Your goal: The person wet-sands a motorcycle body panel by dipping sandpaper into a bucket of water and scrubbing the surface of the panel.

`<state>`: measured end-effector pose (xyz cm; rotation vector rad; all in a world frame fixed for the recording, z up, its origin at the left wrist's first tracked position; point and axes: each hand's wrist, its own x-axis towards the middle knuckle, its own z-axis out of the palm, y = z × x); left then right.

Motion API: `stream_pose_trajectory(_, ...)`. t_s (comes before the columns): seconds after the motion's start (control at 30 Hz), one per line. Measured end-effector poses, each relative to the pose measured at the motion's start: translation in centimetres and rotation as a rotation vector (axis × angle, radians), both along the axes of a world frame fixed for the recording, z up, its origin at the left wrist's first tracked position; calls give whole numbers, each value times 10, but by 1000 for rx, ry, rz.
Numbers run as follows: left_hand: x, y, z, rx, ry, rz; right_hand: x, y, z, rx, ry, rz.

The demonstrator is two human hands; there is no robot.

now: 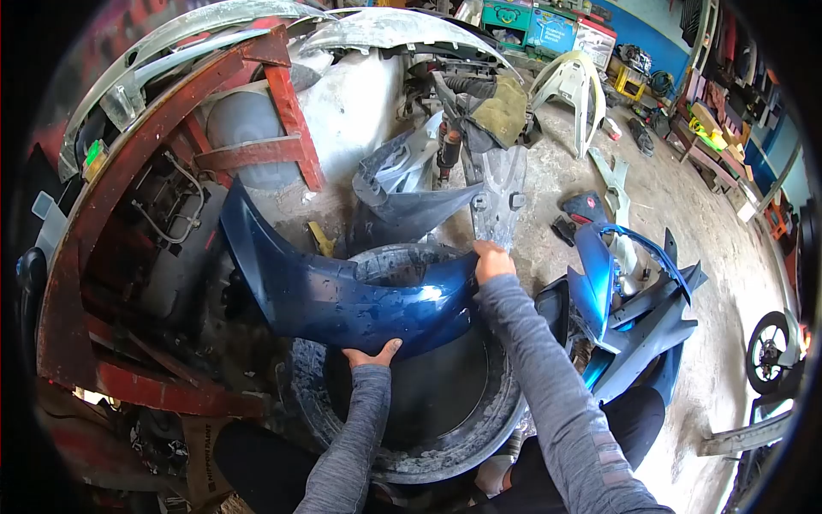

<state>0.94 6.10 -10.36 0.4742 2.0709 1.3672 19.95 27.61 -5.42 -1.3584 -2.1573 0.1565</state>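
Note:
A curved, dark blue motorcycle body panel, glossy with wet-looking specks, is held in both my hands. My left hand grips its lower edge, thumb on the outer face and the other fingers hidden behind. Round the panel's right end my right hand is closed. Beneath the panel stands a round, grey-smeared tub with a dark inside that looks like water. The panel spans the tub's far half and reaches past its left rim. Just beyond my right hand lies a translucent grey plastic part.
At left stands a red wooden frame. Blue and black fairings lie right of the tub. Grey panels are beyond it, with a white fender-like part farther back. A motorcycle wheel shows at far right.

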Motion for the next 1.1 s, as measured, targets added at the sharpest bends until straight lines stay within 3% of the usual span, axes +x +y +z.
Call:
stream_pose_trajectory(0.03,0,0,2,3,1,3,-2,6,10,-121,-89,-33)
stream_pose_trajectory(0.13,0,2,4,-36,50,17,-6,-19,17,-155,-40,4)
stream_pose_trajectory(0.17,0,2,1,-13,57,14,-8,-18,-23,224,12,134)
stream_pose_trajectory(0.27,-2,4,-9,54,53,7,-18,-61,-2,260,39,257)
stream_pose_trajectory(0.33,-2,-1,-7,92,43,8,-20,-54,-14,182,174,139)
stream_pose_trajectory(0.37,-2,0,-1,64,4,-1,-21,-51,-16,102,189,77)
stream_pose_trajectory(0.43,-1,1,9,41,-37,-8,-39,-83,-19,263,30,24)
stream_pose_trajectory(0.5,0,3,15,-161,37,36,-48,-123,-12,260,24,185)
stream_pose_trajectory(0.57,0,2,19,-141,48,18,-39,-118,-16,283,51,199)
stream_pose_trajectory(0.67,0,-1,20,-171,42,-1,-29,-78,-7,186,167,-14)
stream_pose_trajectory(0.77,-1,0,24,-185,26,7,-31,-89,-4,309,-40,171)
stream_pose_trajectory(0.8,-1,1,25,-171,15,15,-29,-99,-5,348,6,268)
stream_pose_trajectory(0.9,-1,2,26,-240,-19,-17,-16,-62,-16,334,-5,156)
stream_pose_trajectory(0.97,-3,-2,24,-179,-41,-38,-10,-27,-21,114,110,22)
stream_pose_trajectory(1.03,-4,-1,25,-110,-48,-59,-9,-31,-16,109,31,63)
stream_pose_trajectory(1.1,-2,1,22,-196,-6,8,-14,-61,-16,339,-47,132)
